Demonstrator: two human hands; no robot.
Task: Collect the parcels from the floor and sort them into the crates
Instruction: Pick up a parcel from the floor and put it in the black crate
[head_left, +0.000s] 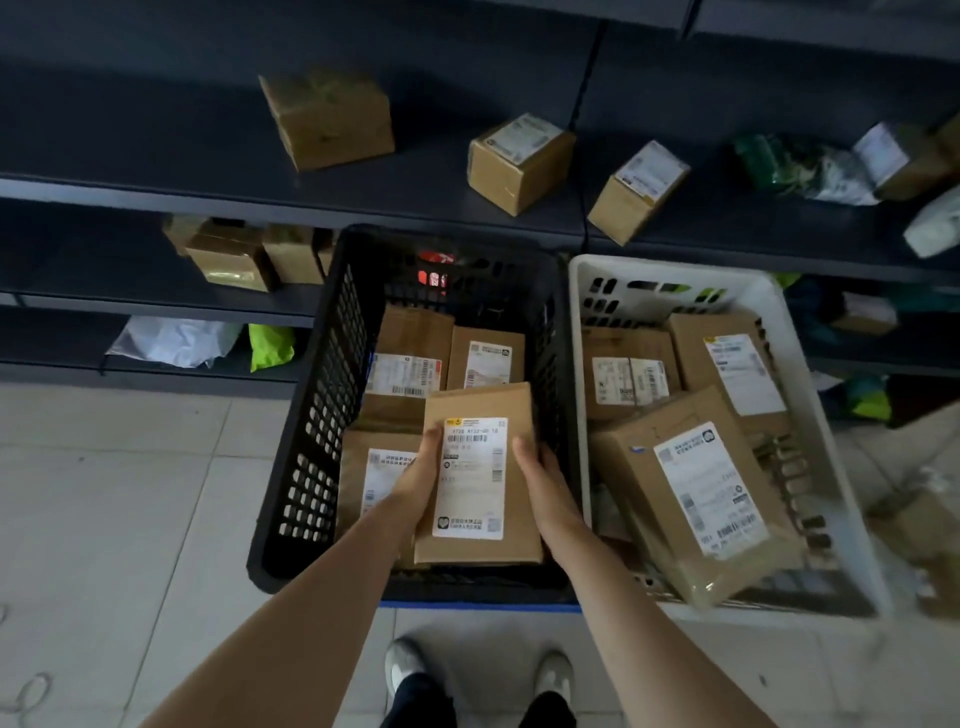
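A flat brown parcel (478, 545) with a white label is held over the black crate (311, 415). My left hand (421, 467) grips its left edge, and my right hand (540, 467) grips its right edge. Under it, several labelled brown parcels (410, 358) lie in the black crate. To the right stands a white crate (810, 415) with several brown parcels, the nearest one (696, 499) tilted against the front wall.
Dark shelves (156, 156) run behind the crates, bearing cardboard boxes (327, 119) and bags (800, 166). Lower shelves hold more boxes (228, 260) and soft mailers (176, 340). Pale floor tiles (130, 493) spread to the left. My shoes (405, 665) stand before the crates.
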